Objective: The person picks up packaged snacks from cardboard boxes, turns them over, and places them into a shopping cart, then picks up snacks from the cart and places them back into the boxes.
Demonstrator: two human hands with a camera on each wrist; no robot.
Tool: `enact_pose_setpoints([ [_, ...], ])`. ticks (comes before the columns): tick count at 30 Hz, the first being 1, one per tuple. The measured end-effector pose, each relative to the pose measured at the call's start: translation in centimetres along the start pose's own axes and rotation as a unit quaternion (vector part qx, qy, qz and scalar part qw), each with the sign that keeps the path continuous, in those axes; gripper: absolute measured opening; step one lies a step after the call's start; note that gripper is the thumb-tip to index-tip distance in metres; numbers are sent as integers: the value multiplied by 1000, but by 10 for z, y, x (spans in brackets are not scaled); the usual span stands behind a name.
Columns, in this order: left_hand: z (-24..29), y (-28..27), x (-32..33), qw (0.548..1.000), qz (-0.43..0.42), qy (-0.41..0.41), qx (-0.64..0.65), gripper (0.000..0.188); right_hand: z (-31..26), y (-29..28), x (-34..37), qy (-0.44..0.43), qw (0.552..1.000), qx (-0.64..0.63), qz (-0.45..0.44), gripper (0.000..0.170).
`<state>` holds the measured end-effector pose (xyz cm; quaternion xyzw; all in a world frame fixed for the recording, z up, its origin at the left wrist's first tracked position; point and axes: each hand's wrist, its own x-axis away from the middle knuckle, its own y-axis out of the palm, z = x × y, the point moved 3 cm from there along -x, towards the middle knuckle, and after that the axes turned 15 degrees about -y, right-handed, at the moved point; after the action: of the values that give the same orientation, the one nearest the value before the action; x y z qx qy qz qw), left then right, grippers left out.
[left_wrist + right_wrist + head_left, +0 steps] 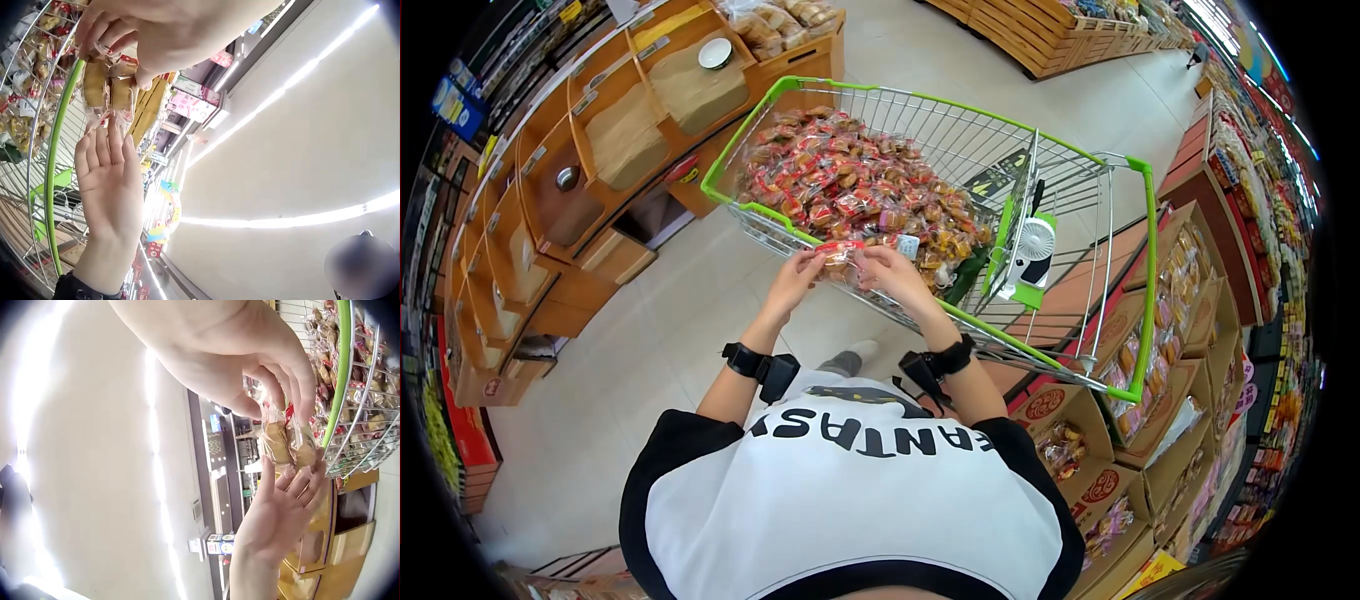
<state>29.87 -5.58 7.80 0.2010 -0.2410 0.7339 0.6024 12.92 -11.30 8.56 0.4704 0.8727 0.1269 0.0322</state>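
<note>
Both hands hold a clear, red-printed packet (840, 260) at the cart's near rim, one at each end. The left hand (796, 278) pinches its left end between thumb and fingers; the right hand (892, 280) pinches the other end. Two brown pieces show through the wrap of the packet (110, 87) in the left wrist view. In the right wrist view the packet (289, 442) sits between the fingertips of both hands. Beyond it, a heap of similar small packets (830, 170) fills the left part of the shopping cart (940, 104).
A white fan (1035, 240) is in the cart's right section. Wooden bins (620, 130) with a white bowl (714, 53) curve along the left. Cardboard boxes of packaged goods (1145, 350) stand at the right, and a wooden display stand (1040, 40) is at the back.
</note>
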Motion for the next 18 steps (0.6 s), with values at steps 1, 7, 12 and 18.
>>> enact_pose_setpoints([
  [1,-1,-4,-1,1000,11,4,13,42,4,6,-10,-2,1000,18,-15,30],
  [7,51,-49,-21,994,65,68,48,41,-37,33,-81,-97,989,84,-68,41],
  [12,99,-81,-30,967,87,165,173,48,-88,39,-95,-221,971,-88,2,61],
  [18,47,-68,-46,984,135,59,95,44,-47,5,-55,-92,996,14,-10,62],
])
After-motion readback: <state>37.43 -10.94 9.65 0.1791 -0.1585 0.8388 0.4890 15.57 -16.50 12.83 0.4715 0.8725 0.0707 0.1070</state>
